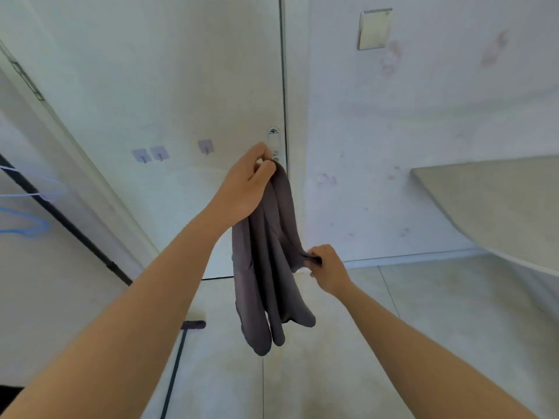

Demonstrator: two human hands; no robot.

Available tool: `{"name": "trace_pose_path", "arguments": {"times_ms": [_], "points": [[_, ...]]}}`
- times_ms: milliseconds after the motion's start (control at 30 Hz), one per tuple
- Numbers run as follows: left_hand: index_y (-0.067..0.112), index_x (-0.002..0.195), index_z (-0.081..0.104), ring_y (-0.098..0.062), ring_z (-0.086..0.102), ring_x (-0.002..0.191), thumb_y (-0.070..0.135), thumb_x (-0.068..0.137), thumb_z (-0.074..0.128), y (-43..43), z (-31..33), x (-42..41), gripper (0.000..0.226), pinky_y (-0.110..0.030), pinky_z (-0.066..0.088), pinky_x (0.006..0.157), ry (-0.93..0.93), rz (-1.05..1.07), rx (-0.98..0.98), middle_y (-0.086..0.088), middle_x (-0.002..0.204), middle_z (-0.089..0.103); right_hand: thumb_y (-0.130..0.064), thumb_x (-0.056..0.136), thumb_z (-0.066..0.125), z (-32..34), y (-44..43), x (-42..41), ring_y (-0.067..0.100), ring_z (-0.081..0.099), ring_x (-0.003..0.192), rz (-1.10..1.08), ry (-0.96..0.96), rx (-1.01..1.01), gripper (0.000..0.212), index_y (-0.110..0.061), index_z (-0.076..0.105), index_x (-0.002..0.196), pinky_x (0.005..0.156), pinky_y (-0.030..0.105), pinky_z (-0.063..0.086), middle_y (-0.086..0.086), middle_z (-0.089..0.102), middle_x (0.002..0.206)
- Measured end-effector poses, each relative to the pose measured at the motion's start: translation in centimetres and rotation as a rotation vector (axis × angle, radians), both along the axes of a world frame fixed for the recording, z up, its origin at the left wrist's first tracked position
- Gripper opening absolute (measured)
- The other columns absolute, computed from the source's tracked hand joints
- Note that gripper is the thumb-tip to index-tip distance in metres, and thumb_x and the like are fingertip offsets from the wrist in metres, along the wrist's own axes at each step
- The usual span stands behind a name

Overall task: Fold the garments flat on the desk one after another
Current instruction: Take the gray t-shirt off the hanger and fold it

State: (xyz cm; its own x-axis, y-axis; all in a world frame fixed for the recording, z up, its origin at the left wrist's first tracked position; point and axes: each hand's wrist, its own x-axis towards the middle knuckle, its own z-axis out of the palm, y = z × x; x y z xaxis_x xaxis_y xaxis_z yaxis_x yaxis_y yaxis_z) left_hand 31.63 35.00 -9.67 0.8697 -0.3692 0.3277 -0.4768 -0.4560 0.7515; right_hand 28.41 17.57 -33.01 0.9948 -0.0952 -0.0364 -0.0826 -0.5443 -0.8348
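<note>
I see the left grip pinching the grey garment aloft by its top edge — right grip clutching a side edge; worktop well apart, rightward.

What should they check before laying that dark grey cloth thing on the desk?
1. Left hand holds the top of the dark grey fabric garment: ok.
2. Right hand pinches its side edge: ok.
3. Garment opened out for laying flat: not ok, it hangs bunched.
4. Garment hangs above the floor: ok.
5. Room on the pale grey desk top at the right: cannot tell, only a part shows.
</note>
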Motion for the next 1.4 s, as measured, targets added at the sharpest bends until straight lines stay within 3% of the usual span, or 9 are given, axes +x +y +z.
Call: {"name": "trace_pose_path", "arguments": {"times_ms": [100, 233, 400, 567, 667, 800, 1000, 1200, 1400], "points": [[0.015, 0.079, 0.042, -0.008, 0.032, 0.059, 0.016, 0.097, 0.038, -5.6, -1.0, -1.3, 0.018, -0.015, 0.027, 0.048, 0.079, -0.021, -0.024, -0.007, 0.072, 0.036, -0.011, 0.098, 0.05, 1.2, -8.4, -4.6, 0.03, 0.061, 0.068, -0.28, 0.09, 0.272, 0.013, -0.002, 0.054, 0.091, 0.053, 0.027, 0.05, 0.019, 0.058, 0.083], [0.021, 0.079, 0.047, -0.014, 0.043, 0.061, 0.025, 0.096, 0.048, -13.8, -3.5, -3.6, 0.018, -0.022, 0.034, 0.054, 0.274, -0.077, -0.05, -0.003, 0.066, 0.05, -0.013, 0.098, 0.051, 3.2, -20.6, -12.3, 0.032, 0.071, 0.07, -0.573, 0.026, 0.508, 0.014, 0.0, 0.053, 0.101, 0.064, 0.037, 0.06, 0.016, 0.062, 0.091], [0.027, 0.097, 0.055, -0.012, 0.061, 0.086, 0.046, 0.075, 0.076, -23.0, -7.0, -6.2, 0.036, -0.024, 0.048, 0.07, 0.389, -0.197, 0.028, 0.004, 0.098, 0.064, -0.025, 0.096, 0.056, 6.6, -33.2, -20.7, 0.019, 0.062, 0.061, -0.79, -0.179, 0.258, 0.032, 0.006, 0.05, 0.1, 0.058, 0.029, 0.058, 0.02, 0.058, 0.083], [0.028, 0.093, 0.064, 0.005, 0.06, 0.082, 0.021, 0.06, 0.091, -31.1, -8.2, -7.3, 0.043, -0.017, 0.047, 0.069, 0.278, -0.526, 0.406, 0.012, 0.094, 0.066, -0.019, 0.096, 0.056, 10.3, -41.5, -25.8, 0.021, 0.059, 0.069, -0.918, -0.35, 0.013, 0.023, 0.003, 0.05, 0.09, 0.055, 0.016, 0.048, 0.022, 0.057, 0.089], [0.013, 0.098, 0.066, -0.012, 0.061, 0.086, 0.019, 0.067, 0.087, -36.5, -8.8, -6.8, 0.039, -0.031, 0.049, 0.076, 0.186, -0.593, 0.561, 0.002, 0.094, 0.067, -0.023, 0.096, 0.057, 12.0, -46.2, -28.4, 0.031, 0.06, 0.085, -0.974, -0.394, -0.078, 0.02, -0.004, 0.052, 0.093, 0.07, 0.038, 0.057, 0.019, 0.056, 0.099], [0.011, 0.066, 0.05, -0.021, 0.049, 0.068, 0.002, 0.072, 0.074, -43.7, -8.9, -6.1, 0.026, -0.03, 0.033, 0.057, -0.017, -0.593, 0.638, -0.004, 0.069, 0.052, -0.023, 0.095, 0.058, 14.4, -51.4, -31.1, 0.027, 0.059, 0.08, -1.053, -0.431, -0.226, 0.019, -0.005, 0.055, 0.095, 0.075, 0.048, 0.054, 0.014, 0.055, 0.099], [0.013, 0.056, 0.029, -0.023, 0.036, 0.058, -0.005, 0.07, 0.066, -56.4, -7.9, -3.3, 0.043, -0.033, 0.022, 0.053, -0.216, -0.568, 0.557, -0.005, 0.055, 0.033, -0.021, 0.092, 0.062, 18.0, -60.5, -31.6, 0.028, 0.06, 0.083, -1.122, -0.413, -0.371, 0.014, -0.012, 0.054, 0.085, 0.081, 0.046, 0.052, 0.005, 0.052, 0.092], [0.012, 0.081, 0.065, -0.033, 0.059, 0.092, -0.005, 0.079, 0.053, -67.9, -5.2, 1.7, 0.021, -0.036, 0.045, 0.075, -0.234, -0.441, 0.267, -0.011, 0.093, 0.066, -0.019, 0.084, 0.068, 21.3, -69.8, -28.7, 0.014, 0.05, 0.087, -1.202, -0.321, -0.474, 0.018, -0.011, 0.058, 0.097, 0.076, 0.018, 0.037, 0.002, 0.051, 0.103], [0.02, 0.098, 0.06, -0.03, 0.06, 0.088, 0.012, 0.091, 0.045, -79.1, 0.8, 5.8, 0.019, -0.033, 0.038, 0.067, -0.411, -0.325, 0.17, -0.002, 0.093, 0.063, 0.004, 0.076, 0.059, 24.5, -78.6, -24.9, 0.012, 0.045, 0.09, -1.224, -0.35, -0.558, 0.028, -0.01, 0.061, 0.1, 0.079, 0.01, 0.03, 0.004, 0.045, 0.107]]}}
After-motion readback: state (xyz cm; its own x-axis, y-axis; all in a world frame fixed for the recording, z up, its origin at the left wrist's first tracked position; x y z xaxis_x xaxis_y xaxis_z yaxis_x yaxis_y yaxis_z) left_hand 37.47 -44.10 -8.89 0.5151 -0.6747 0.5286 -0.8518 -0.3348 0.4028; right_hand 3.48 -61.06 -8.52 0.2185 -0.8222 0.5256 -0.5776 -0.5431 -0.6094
